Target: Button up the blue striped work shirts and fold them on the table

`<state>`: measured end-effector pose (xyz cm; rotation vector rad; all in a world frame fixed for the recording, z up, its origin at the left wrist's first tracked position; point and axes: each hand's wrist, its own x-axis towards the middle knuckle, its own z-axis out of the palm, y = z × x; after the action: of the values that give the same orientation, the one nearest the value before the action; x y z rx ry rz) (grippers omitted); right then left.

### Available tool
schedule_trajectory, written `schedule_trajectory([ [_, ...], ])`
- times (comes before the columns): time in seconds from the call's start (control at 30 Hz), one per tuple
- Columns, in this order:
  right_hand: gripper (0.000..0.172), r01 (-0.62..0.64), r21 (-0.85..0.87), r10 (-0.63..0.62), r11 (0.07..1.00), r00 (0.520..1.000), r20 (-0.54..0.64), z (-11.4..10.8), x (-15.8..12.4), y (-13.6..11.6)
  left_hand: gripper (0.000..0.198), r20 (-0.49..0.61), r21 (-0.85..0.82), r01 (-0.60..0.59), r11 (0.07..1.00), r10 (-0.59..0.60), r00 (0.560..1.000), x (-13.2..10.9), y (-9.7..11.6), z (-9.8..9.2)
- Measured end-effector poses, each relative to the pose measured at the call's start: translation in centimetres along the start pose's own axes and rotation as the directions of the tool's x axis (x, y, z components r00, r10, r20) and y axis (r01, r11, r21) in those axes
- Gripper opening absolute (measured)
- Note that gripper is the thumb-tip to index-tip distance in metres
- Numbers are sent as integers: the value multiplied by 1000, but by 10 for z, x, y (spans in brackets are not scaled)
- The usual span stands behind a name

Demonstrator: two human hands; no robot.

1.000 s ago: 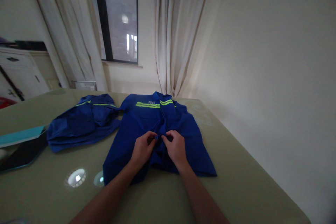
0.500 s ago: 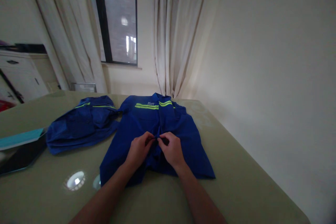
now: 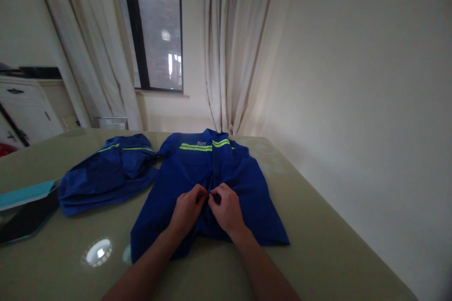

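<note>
A blue work jacket (image 3: 247, 197) with yellow-green reflective stripes and small white lettering lies front up on the table, its collar toward the window. Both hands meet at its front opening, low on the middle. With fingers pinched, my left hand (image 3: 187, 207) grips the left edge of the opening. My right hand (image 3: 226, 207) pinches the cloth right beside it, thumb and forefinger bent together. The fingertips hide whatever small part of the placket lies between them. Below the hands the jacket's front is bunched into folds.
Left of the jacket lies another blue garment (image 3: 99, 176) with the same stripes, folded. A light blue face mask (image 3: 26, 194) rests by a dark flat object (image 3: 28, 218) at the table's left. The greenish table (image 3: 318, 254) meets a wall (image 3: 370, 103) on the right.
The view has tilted slightly, so everything sits a little lower. Both hands stay pinched at the jacket's opening, with only small finger movement.
</note>
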<state>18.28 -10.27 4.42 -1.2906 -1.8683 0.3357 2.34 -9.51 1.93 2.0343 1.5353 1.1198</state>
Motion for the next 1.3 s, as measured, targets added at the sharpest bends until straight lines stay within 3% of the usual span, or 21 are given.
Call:
schedule_trajectory([
  [0.17,31,-78,245,72,967,997,32,0,4,9,14,4,-25,-48,999,48,999,0,-1,-3],
  [0.27,20,-266,450,205,853,962,180,4,8,21,12,-1,-52,-33,998,33,999,0,-2,-2],
  [0.33,14,-341,487,250,804,937,244,6,8,27,11,1,-65,-35,997,35,999,0,-4,-1],
  [0.57,14,-43,147,38,988,999,35,2,3,20,15,53,-201,-49,978,61,997,-1,5,1],
  [0.7,14,24,-30,-22,999,998,52,0,1,14,20,69,-336,60,940,-39,997,1,6,3],
  [0.87,13,44,-78,-40,996,998,44,1,0,11,18,77,-438,118,891,-93,993,7,-6,4],
  [0.97,10,20,-31,-19,999,1000,9,0,2,11,14,96,-379,92,921,-60,994,9,-4,0],
  [1.07,5,-92,129,94,987,995,-12,-1,7,15,12,126,-234,0,972,30,992,10,3,-8],
  [1.3,4,-366,424,321,829,930,177,1,16,32,31,247,-20,-178,984,177,953,9,2,-13],
])
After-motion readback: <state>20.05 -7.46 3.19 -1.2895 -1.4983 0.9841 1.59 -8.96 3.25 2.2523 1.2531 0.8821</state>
